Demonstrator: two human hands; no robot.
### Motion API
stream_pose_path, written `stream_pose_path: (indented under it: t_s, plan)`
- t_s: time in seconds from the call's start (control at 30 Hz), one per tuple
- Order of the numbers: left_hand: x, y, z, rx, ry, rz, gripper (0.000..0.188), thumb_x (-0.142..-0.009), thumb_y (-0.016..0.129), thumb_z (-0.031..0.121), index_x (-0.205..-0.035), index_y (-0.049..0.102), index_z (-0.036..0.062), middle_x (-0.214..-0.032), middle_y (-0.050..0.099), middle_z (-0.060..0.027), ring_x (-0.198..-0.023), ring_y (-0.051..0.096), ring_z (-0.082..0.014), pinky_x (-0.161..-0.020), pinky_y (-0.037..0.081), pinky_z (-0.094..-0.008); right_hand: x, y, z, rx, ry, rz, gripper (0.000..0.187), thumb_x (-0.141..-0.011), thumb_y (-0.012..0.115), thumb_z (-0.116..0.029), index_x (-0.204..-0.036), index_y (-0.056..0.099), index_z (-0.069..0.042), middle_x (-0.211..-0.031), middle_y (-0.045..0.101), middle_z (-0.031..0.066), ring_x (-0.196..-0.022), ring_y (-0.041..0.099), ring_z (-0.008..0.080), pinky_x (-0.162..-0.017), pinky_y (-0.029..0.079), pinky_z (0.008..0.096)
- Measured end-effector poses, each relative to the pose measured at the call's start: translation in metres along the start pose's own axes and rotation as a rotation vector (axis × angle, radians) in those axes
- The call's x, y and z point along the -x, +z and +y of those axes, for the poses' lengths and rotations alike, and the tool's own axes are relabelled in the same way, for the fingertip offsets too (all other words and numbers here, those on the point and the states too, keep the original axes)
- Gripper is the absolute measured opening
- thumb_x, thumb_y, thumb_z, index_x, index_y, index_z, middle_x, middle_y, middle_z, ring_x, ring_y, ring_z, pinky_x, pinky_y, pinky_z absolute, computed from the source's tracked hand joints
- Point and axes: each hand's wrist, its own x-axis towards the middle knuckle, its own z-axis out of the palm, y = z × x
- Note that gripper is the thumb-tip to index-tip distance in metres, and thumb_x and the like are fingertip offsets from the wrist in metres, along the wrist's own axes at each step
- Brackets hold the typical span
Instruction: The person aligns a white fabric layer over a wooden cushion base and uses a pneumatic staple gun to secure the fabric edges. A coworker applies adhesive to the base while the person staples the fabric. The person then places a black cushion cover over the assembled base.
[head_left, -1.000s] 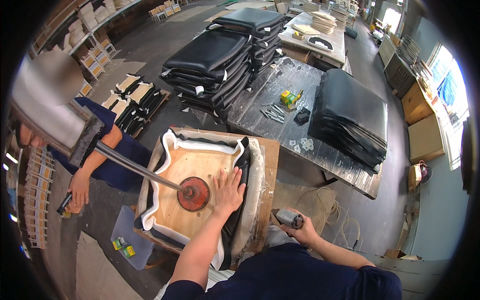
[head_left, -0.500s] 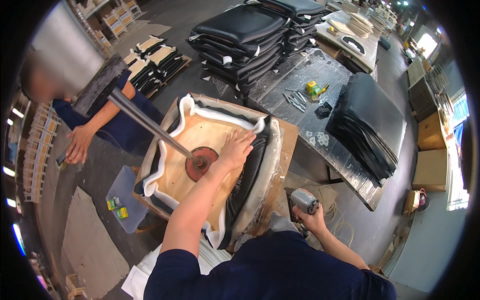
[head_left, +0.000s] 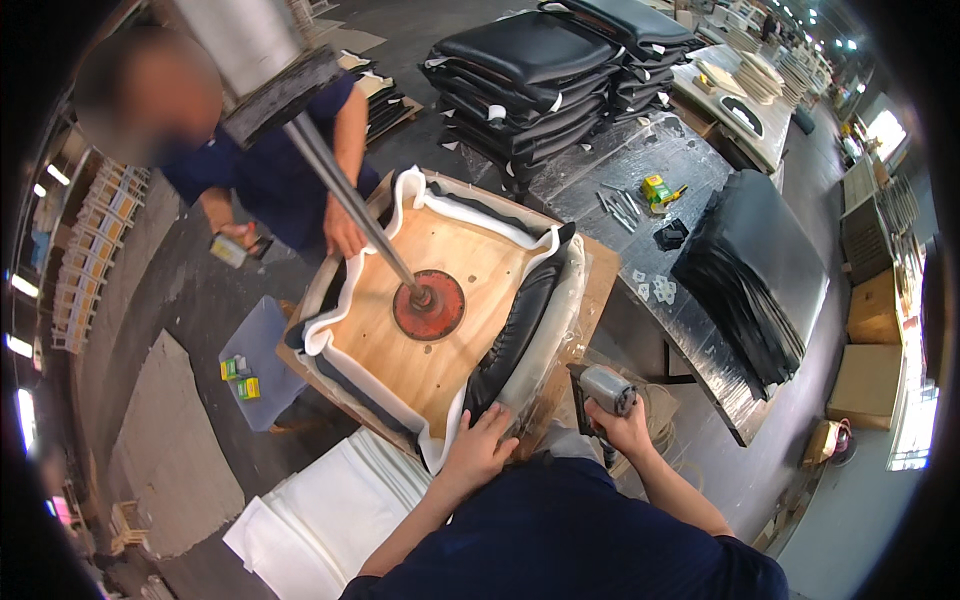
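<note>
Wood panel was judged stiff; edge hold was favoured.
Lower centre: left hand laid, fingers slightly parted; grey tool clamped by right hand.

A pale-rimmed form is carried by a brown board, and on the dark surface beside it stacked black sheets, a yellow-green box, slim metallic sticks and white scraps are laid.

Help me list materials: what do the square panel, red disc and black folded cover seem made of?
Square panel: wood, perhaps plywood, matte, grain showing. Red disc: probably painted metal, colour patchy. Black folded cover: leather or imitation, glossy where its creases catch light.
</note>
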Motion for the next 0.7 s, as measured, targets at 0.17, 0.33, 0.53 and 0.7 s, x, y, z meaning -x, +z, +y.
stream_pose_path:
  t_s: [0.17,0.33,0.53,0.7]
  plan:
    - [-0.001,-0.009,0.014,0.236,-0.003,-0.017,0.064,-0.113,0.058,0.039,-0.165,0.048,0.0020,-0.168,0.050,-0.0232,-0.159,0.044,-0.0337,-0.132,0.029,-0.0532,-0.015,-0.007,-0.017,-0.156,0.059,-0.207,0.047,-0.096,0.086,-0.015,-0.136,0.068,-0.001,-0.097,0.073,0.0054,-0.067,0.066,0.0154,-0.062,0.055,0.0326]
    - [-0.021,0.005,0.056,1.296,0.132,-0.082,0.058,-0.122,0.045,0.040,-0.164,0.050,0.0010,-0.151,0.067,-0.0160,-0.142,0.062,-0.0265,-0.122,0.044,-0.0396,-0.022,-0.005,-0.051,-0.441,0.130,-0.356,0.050,-0.098,0.086,-0.038,-0.128,0.070,-0.002,-0.096,0.073,0.0076,-0.075,0.072,0.0218,-0.064,0.057,0.0353]
    - [-0.042,0.019,0.069,1.462,-0.072,-0.177,0.060,-0.118,0.051,0.048,-0.155,0.058,0.0017,-0.140,0.072,-0.0058,-0.124,0.069,-0.0153,-0.112,0.052,-0.0344,-0.040,0.006,-0.043,-0.358,0.015,-0.144,0.057,-0.095,0.084,-0.054,-0.120,0.070,-0.004,-0.090,0.073,0.0068,-0.066,0.070,0.0204,-0.060,0.058,0.0371]
    - [-0.045,0.024,0.088,1.820,-0.097,-0.256,0.046,-0.113,0.067,0.040,-0.144,0.069,0.0056,-0.129,0.074,0.0011,-0.115,0.067,-0.0093,-0.102,0.052,-0.0289,-0.053,-0.001,-0.009,-0.599,0.102,-0.319,0.068,-0.093,0.077,-0.070,-0.109,0.073,-0.004,-0.078,0.070,0.0088,-0.059,0.069,0.0228,-0.052,0.056,0.0370]
